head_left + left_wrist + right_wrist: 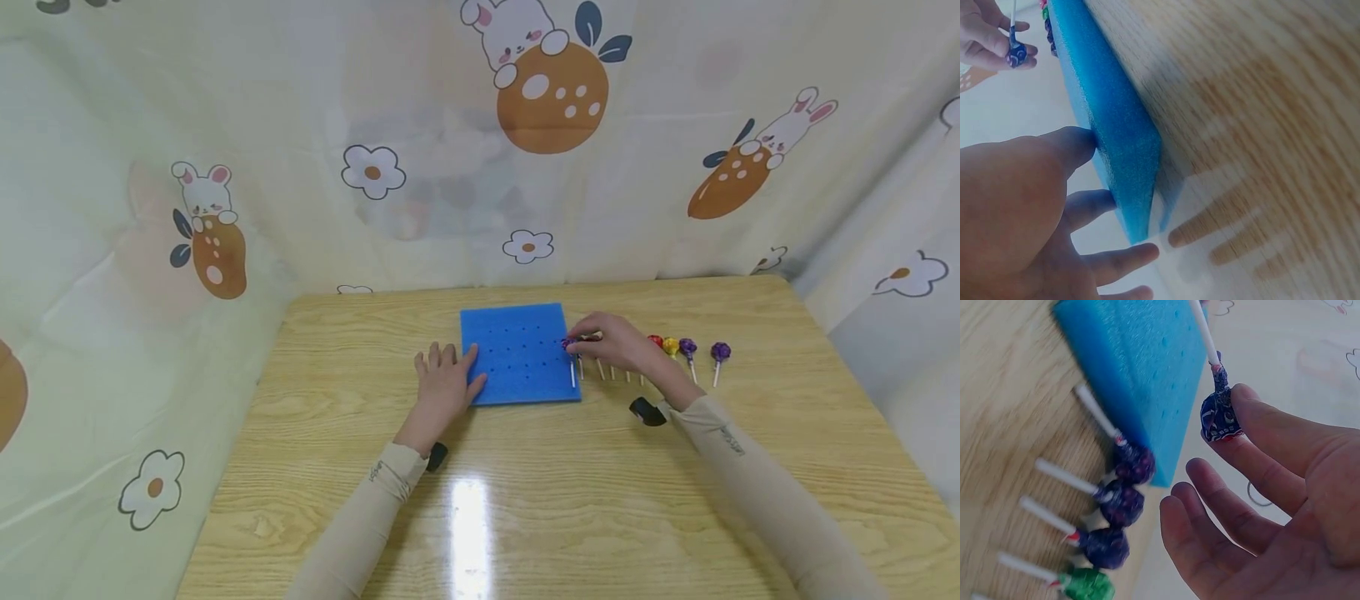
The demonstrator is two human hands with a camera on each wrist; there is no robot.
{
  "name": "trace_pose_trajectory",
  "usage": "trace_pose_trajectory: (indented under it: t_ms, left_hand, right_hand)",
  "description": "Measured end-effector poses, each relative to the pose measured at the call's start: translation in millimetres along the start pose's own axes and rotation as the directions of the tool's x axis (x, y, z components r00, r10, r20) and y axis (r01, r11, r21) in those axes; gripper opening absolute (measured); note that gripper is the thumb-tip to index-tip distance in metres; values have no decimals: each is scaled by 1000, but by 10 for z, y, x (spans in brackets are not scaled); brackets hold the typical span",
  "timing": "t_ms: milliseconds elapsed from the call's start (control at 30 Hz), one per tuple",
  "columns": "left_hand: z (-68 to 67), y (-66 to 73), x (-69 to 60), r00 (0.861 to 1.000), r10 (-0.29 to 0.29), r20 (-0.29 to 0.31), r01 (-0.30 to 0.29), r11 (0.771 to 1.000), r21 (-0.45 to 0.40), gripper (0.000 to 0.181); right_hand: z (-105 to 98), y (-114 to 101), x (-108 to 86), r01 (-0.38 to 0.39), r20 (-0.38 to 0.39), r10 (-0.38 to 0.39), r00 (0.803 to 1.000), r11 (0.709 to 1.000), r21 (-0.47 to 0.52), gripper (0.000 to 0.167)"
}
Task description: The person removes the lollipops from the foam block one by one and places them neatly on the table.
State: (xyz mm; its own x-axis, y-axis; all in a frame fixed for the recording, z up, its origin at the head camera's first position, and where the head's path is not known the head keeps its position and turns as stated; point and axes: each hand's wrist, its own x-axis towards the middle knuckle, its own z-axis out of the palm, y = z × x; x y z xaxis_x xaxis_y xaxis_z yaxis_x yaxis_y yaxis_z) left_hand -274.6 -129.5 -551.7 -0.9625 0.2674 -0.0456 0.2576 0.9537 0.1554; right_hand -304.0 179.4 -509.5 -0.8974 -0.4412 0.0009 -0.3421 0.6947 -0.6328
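A blue foam block (517,358) with rows of small holes lies flat on the table. My left hand (442,387) rests at the block's left edge, fingers spread, with the thumb and index finger touching the foam. Between thumb and index finger, my right hand (611,340) pinches a lollipop (1219,419) by its dark blue wrapped head. Its white stick points down over the block's right part in the head view. Beside the block lie more lollipops in a row, including a purple one (1121,503) and a green one (1088,584); my right hand partly hides them in the head view.
At the row's right end are a red lollipop (656,341), a yellow one (671,347) and two purple ones, the outermost lollipop (721,352) set a little apart. The wooden table (570,500) meets a patterned curtain (450,208) behind the block.
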Motion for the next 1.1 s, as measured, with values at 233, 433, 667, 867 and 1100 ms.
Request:
trace_pose_trajectory:
  t_ms: [233,433,667,867,1100]
  left_hand:
    - [-12,11,-2,1000,-9,17,9,1000,-7,59]
    - [-24,17,-3,999,-18,36,18,1000,1,60]
    - [-25,16,-6,998,-24,53,24,1000,8,61]
    - [-6,8,4,999,-23,49,22,1000,6,61]
    - [-14,13,4,999,-18,41,18,1000,3,61]
  right_hand:
    - [-97,111,-126,-11,-14,11,1000,999,-32,27]
    - [-217,154,-257,-81,18,83,996,994,-68,31]
    - [-319,261,-394,-119,27,121,992,990,-72,36]
    - [-416,348,-498,-128,23,131,991,987,-95,40]
    - [-516,455,-598,-149,5,151,989,981,-126,36]
